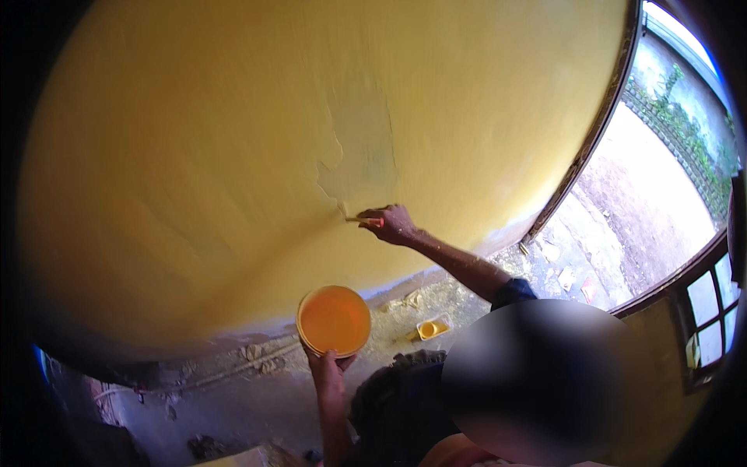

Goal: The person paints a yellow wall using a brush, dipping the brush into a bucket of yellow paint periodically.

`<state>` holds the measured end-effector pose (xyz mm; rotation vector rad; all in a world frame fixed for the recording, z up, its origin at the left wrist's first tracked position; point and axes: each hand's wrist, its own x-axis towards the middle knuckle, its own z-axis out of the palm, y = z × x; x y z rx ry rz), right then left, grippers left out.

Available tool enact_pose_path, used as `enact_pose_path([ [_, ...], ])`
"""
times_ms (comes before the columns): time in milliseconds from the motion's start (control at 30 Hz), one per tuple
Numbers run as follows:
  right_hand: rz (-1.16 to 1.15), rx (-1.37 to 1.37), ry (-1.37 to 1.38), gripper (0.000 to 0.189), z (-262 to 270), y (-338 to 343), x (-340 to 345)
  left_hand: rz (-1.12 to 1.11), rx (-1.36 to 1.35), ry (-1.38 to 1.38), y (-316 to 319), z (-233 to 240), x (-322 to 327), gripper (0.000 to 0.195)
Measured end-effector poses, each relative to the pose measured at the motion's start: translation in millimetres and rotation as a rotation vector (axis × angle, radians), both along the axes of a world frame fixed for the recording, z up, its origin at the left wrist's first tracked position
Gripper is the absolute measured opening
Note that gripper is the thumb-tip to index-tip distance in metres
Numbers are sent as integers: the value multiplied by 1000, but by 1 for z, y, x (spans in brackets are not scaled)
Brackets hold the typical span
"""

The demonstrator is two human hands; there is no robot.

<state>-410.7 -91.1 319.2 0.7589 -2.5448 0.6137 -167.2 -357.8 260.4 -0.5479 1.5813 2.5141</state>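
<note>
My right hand (390, 223) grips a paintbrush (365, 220) with a red part on its handle. Its bristles touch or nearly touch the yellow wall (233, 128), just below a greyish patch (365, 140) with a ragged left edge. In my left hand (328, 370) is a round tub (367, 338), held by its near side with the thumb at the rim. Orange-yellow paint (334, 320) shows inside it. The tub is lower than the brush and to its left, apart from the wall in the picture.
On the splattered floor (467, 300) stands a small rectangular container (448, 321) with something yellow in it. A long thin pipe or stick (251, 365) lies along the wall's foot among debris. To the right are an open doorway (630, 175) and a paned window (704, 298).
</note>
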Motion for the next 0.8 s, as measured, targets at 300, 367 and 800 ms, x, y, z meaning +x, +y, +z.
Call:
enact_pose_path([
  [300,-167,-1232,-430,38,-45,-40,118,71,-42,-30,36,-38,-35,81],
  [367,-218,-1124,-512,39,-62,-26,120,19,-10,22,57,-48,-47,82],
  [800,-456,-617,-641,32,-89,-52,131,-189,-23,176,62,-29,-59,67],
])
